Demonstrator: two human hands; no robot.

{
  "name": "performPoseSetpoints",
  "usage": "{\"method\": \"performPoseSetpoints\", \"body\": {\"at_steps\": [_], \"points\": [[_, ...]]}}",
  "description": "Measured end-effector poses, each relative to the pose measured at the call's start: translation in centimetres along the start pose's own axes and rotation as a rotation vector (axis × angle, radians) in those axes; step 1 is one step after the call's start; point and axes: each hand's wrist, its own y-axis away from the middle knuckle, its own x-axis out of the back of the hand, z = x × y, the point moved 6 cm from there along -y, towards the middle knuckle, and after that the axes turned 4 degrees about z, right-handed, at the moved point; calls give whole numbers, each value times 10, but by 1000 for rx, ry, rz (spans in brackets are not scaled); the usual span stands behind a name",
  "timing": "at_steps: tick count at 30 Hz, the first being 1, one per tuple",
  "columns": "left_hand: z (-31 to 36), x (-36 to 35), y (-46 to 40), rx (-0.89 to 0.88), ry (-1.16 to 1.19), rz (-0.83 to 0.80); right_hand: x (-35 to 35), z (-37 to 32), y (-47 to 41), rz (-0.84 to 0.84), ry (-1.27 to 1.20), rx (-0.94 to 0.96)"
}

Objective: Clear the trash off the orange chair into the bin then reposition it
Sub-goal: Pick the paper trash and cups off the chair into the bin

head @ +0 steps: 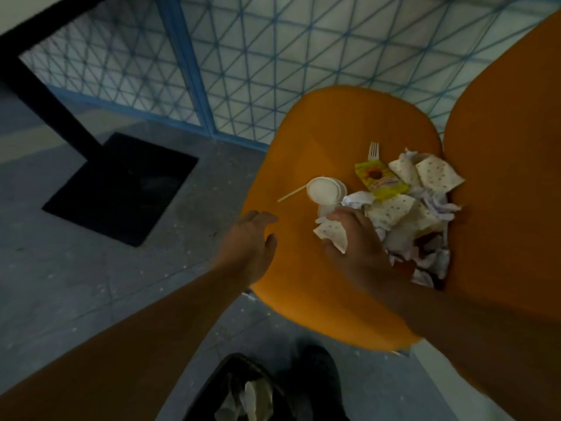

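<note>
- Gripping a dotted paper napkin [332, 235], the right hand [361, 238] sits on the orange chair [303, 147] seat, at the trash pile [409, 214]
- left hand [252, 241] spread, holding nothing, over the seat's edge
- bin [243, 393] on the floor, below the chair

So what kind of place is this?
Probably a canteen or food court: an orange chair piled with napkins, a plastic fork and a cup, beside a black pedestal table base.
</note>
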Motion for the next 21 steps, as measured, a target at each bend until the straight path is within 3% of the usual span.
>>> {"method": "performPoseSetpoints", "body": {"at_steps": [6,9,12,18,21], "points": [[10,-28,-95,31,-53,61,-5,52,-78,-85,-51,-74],[7,-47,-131,75,-140,-4,-9,65,-108,-124,-34,-91],[3,-60,-144,95,-328,-84,-19,73,-129,-167,47,-88],[10,-61,-153,127,-345,-48,-40,89,-140,-337,364,-67],[12,-64,-158,170,-382,-78,-37,89,-144,-326,311,-70]]}}
